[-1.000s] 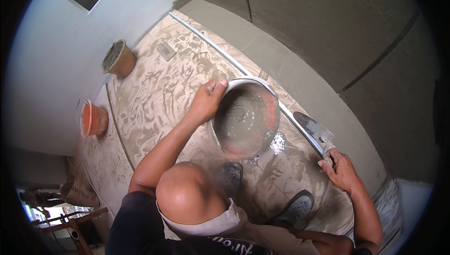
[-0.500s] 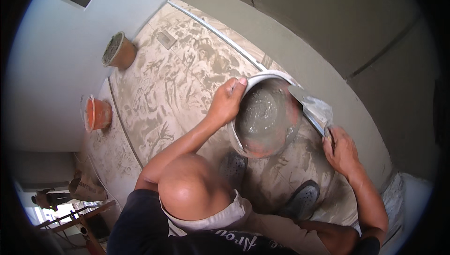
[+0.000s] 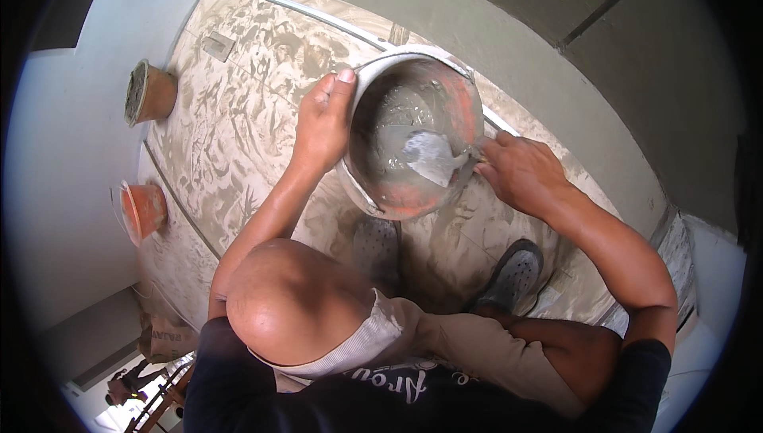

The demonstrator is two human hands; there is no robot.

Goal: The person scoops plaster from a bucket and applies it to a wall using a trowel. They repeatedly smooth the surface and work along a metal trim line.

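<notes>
My left hand is closed on the left rim of a round bucket, thumb over the edge. The bucket tilts toward me, its inside smeared grey with orange patches. Wet grey mortar lies in it. In my right hand, closed round the handle, is a trowel. Its pale metal blade is inside the bucket, over the mortar. My fingers hide most of the handle.
A long metal straightedge lies on the mortar-smeared floor beyond the bucket. A flat rectangular piece lies near the left wall. Along that wall stand a mortar-filled bucket and an orange bucket. At lower left is a brown sack.
The trowel has moved from outside the bucket's right rim to inside it, over the mortar. My right hand came left and up toward the rim. My left hand keeps its hold.
</notes>
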